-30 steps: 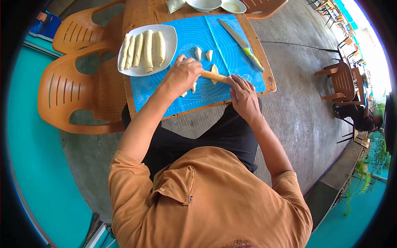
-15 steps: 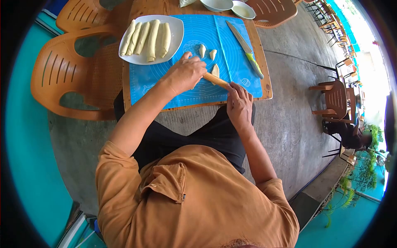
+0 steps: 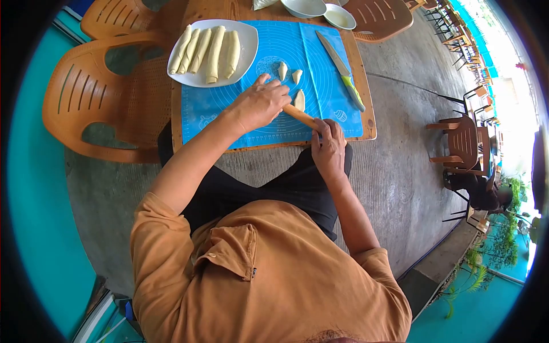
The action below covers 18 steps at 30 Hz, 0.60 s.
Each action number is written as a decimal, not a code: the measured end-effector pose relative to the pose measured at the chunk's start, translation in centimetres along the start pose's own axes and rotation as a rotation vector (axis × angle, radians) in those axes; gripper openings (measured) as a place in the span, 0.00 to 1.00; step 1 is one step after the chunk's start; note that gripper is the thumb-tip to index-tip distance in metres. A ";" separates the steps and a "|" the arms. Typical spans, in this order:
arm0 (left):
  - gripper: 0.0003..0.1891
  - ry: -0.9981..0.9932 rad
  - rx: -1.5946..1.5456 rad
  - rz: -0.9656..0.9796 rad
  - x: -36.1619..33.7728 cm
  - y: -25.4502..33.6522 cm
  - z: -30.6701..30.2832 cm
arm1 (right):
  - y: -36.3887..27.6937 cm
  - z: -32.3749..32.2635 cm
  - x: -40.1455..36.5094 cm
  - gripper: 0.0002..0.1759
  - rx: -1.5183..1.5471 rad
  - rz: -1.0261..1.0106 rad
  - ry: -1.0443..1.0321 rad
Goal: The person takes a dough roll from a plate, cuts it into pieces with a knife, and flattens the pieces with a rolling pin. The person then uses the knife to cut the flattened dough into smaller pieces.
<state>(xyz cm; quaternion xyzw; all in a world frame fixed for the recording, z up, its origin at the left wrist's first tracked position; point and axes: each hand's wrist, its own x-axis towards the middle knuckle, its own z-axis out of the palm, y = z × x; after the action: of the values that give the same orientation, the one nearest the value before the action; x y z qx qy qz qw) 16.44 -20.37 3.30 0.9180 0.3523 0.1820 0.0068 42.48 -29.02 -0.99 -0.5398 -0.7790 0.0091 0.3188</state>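
A wooden rolling pin (image 3: 301, 117) slants across the near part of a blue silicone mat (image 3: 229, 134). My left hand (image 3: 260, 103) is closed over its left end, and my right hand (image 3: 329, 146) grips its right end near the mat's front edge. Just beyond the pin lies a flattened piece of dough (image 3: 300, 100); whether it runs under the pin is hidden. Farther up the mat rest two small dough pieces, one on the left (image 3: 282, 71) and one on the right (image 3: 297, 76).
At the left, a white plate (image 3: 250, 48) bears several long dough rolls (image 3: 214, 54). A knife (image 3: 342, 71) with a green-and-white handle lies on the mat's right side. Two bowls, one larger (image 3: 303, 7) and one smaller (image 3: 339, 17), stand at the back. Orange chairs (image 3: 86, 103) flank the wooden table.
The rolling pin and both hands have shifted slightly toward me relative to the dough, so more of the nearest piece shows. The view has also moved a little.
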 end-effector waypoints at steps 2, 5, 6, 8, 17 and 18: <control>0.05 0.006 -0.025 0.004 0.0 0.0 0.0 | 0.1 0.3 -0.3 0.23 0.008 0.021 -0.003; 0.04 0.008 -0.080 0.007 0.0 0.0 -0.5 | 0.2 0.2 -0.3 0.24 0.019 0.017 -0.014; 0.04 0.007 -0.081 0.009 0.1 0.0 -0.8 | 0.3 0.1 -0.2 0.24 0.023 -0.009 -0.022; 0.04 0.063 -0.176 0.005 0.1 -0.2 -1.5 | 0.2 -0.2 -0.2 0.23 0.035 -0.008 -0.017; 0.06 0.363 -0.160 -0.080 -1.8 0.3 -5.4 | 0.6 -1.6 1.2 0.23 0.074 0.045 0.058; 0.06 0.362 -0.162 -0.076 -2.2 0.7 -5.4 | 0.5 -1.5 1.0 0.23 0.072 0.049 0.060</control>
<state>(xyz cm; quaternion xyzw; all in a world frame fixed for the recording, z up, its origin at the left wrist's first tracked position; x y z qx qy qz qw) 13.52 -22.94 7.74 0.8528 0.3665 0.3713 0.0243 43.43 -28.41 0.51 -0.5468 -0.7549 0.0289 0.3610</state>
